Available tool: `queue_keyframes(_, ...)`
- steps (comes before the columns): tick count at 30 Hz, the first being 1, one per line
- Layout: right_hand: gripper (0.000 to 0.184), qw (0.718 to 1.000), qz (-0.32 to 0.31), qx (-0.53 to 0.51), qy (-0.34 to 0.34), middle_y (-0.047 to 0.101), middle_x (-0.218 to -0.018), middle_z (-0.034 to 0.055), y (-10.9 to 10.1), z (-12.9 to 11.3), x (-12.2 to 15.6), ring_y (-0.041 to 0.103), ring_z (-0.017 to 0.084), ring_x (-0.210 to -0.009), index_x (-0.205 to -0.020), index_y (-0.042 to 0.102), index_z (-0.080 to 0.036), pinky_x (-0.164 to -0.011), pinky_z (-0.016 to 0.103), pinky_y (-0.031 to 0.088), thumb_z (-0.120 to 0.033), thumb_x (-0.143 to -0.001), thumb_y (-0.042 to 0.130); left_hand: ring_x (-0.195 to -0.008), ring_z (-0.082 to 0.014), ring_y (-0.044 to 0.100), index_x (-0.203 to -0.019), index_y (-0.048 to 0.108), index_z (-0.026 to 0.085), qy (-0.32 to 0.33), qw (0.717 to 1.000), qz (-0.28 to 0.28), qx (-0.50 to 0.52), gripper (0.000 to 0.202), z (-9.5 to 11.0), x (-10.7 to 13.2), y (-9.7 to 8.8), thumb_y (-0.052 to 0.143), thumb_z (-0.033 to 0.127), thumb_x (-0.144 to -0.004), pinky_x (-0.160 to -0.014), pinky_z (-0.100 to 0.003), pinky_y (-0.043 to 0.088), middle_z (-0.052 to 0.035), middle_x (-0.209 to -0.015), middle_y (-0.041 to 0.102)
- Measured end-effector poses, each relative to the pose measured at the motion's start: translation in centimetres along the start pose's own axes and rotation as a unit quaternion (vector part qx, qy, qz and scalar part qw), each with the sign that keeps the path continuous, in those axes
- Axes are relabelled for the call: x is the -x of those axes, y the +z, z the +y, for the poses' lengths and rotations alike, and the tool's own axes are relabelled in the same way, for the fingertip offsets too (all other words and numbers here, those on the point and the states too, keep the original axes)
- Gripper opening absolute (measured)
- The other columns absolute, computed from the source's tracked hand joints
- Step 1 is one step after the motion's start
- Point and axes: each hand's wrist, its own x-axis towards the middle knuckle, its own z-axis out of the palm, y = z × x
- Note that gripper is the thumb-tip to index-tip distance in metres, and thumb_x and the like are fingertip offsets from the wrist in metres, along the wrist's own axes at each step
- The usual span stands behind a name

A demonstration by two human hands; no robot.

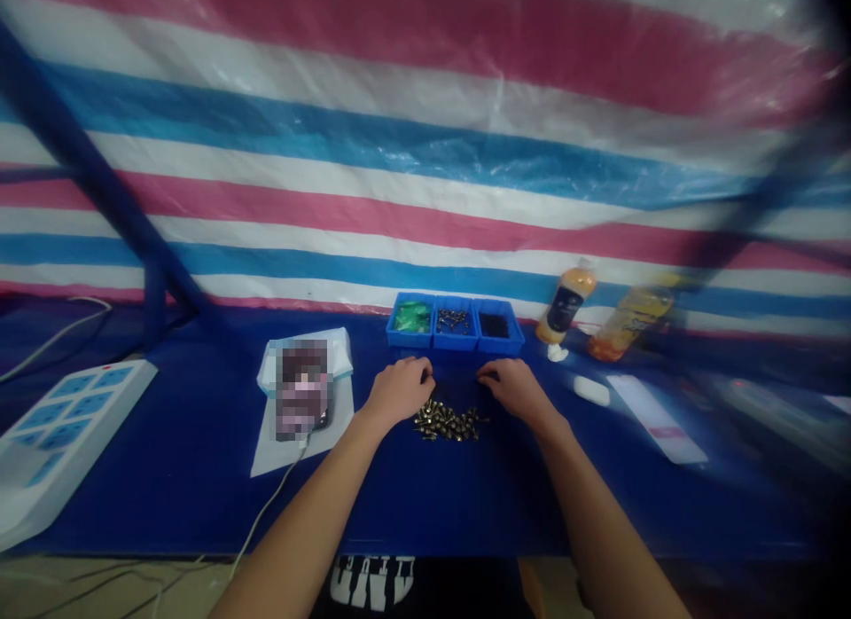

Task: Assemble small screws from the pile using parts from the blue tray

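A loose pile of small brass-coloured metal pieces (448,421), too small to name surely, lies on the blue tabletop (452,504). My left hand (402,388) is at the pile's upper left edge, its fingers curled and closed. Across from it, beyond the pile's upper right, my right hand (515,387) has its fingers bent together in a pinch. Whatever either hand holds is too small or hidden to see. Behind the hands stand three joined blue bins: the left bin (410,340) with green pieces, the middle bin (456,342) with small metal parts, the right bin (500,344) with dark pieces.
At left are a white power strip (86,433) and a pixelated device on white paper (266,455), with a cable (266,504). To the right stand two drink bottles (565,307), a white case (591,390) and a pale flat phone-like object (657,419). A striped sheet (372,211) hangs behind.
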Motion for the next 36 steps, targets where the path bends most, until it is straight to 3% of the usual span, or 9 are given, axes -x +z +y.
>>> queue_keyframes(5, 0.012, 0.998, -0.005, 0.058, 0.026, 0.074, -0.091, 0.0036, -0.9, -0.3, 0.6, 0.066, 0.025, -0.094, -0.089, 0.072, -0.025, -0.082, 0.034, 0.041, -0.027, -0.085, 0.06, -0.089, -0.0251, 0.063, -0.099, 0.064, 0.028, -0.002, 1.0, 0.001, 0.004, 0.022, 0.0, 0.0, -0.1, 0.046, 0.033, -0.088, -0.074, -0.036, 0.048, -0.004, -0.102, 0.067)
queue_keyframes(12, 0.015, 0.999, 0.022, 0.023, 0.02, 0.074, -0.094, 0.0049, -0.5, -0.9, 0.3, 0.066, 0.023, -0.093, -0.093, 0.07, -0.024, -0.08, 0.033, 0.041, -0.029, -0.089, 0.056, -0.089, -0.0252, 0.064, -0.099, 0.064, 0.028, -0.001, 1.0, 0.0, 0.001, 0.021, 0.1, 0.0, -0.2, 0.046, 0.034, -0.089, -0.074, -0.037, 0.048, -0.0042, -0.102, 0.067)
queue_keyframes(22, 0.018, 0.998, -0.049, 0.032, 0.023, 0.074, -0.093, 0.0028, -1.0, -0.3, 0.7, 0.065, 0.026, -0.092, -0.091, 0.075, -0.028, -0.081, 0.037, 0.042, -0.025, -0.081, 0.061, -0.09, -0.0249, 0.063, -0.098, 0.064, 0.028, -0.002, 1.0, -0.003, 0.007, 0.021, 0.1, 0.1, -0.2, 0.047, 0.033, -0.088, -0.076, -0.036, 0.048, -0.0041, -0.102, 0.067)
queue_keyframes(28, 0.015, 0.996, -0.061, 0.045, 0.04, 0.073, -0.086, 0.0049, -1.3, -0.6, 1.3, 0.066, 0.026, -0.086, -0.083, 0.075, -0.027, -0.083, 0.041, 0.04, -0.02, -0.076, 0.064, -0.091, -0.0247, 0.064, -0.101, 0.064, 0.027, -0.016, 1.0, -0.009, -0.001, 0.022, 0.4, 0.1, -0.3, 0.047, 0.033, -0.089, -0.077, -0.036, 0.048, -0.0048, -0.104, 0.067)
queue_keyframes(32, 0.011, 0.998, -0.043, 0.035, 0.022, 0.073, -0.085, 0.0055, -1.1, -1.3, 1.1, 0.065, 0.025, -0.085, -0.081, 0.073, -0.025, -0.081, 0.038, 0.038, -0.027, -0.082, 0.062, -0.091, -0.0245, 0.064, -0.101, 0.064, 0.027, -0.013, 1.0, -0.008, -0.001, 0.022, 0.4, 0.0, -0.3, 0.047, 0.033, -0.088, -0.076, -0.035, 0.048, -0.0045, -0.104, 0.067)
queue_keyframes(36, 0.03, 1.0, 0.018, -0.023, 0.0, 0.068, -0.072, 0.004, -0.7, -2.4, 0.8, 0.061, 0.018, -0.07, -0.072, 0.065, -0.021, -0.067, 0.029, 0.037, -0.037, -0.092, 0.05, -0.09, -0.0252, 0.064, -0.101, 0.064, 0.028, -0.008, 1.0, 0.001, -0.005, 0.023, 0.1, -0.1, 0.0, 0.046, 0.033, -0.088, -0.076, -0.037, 0.048, -0.0044, -0.104, 0.067)
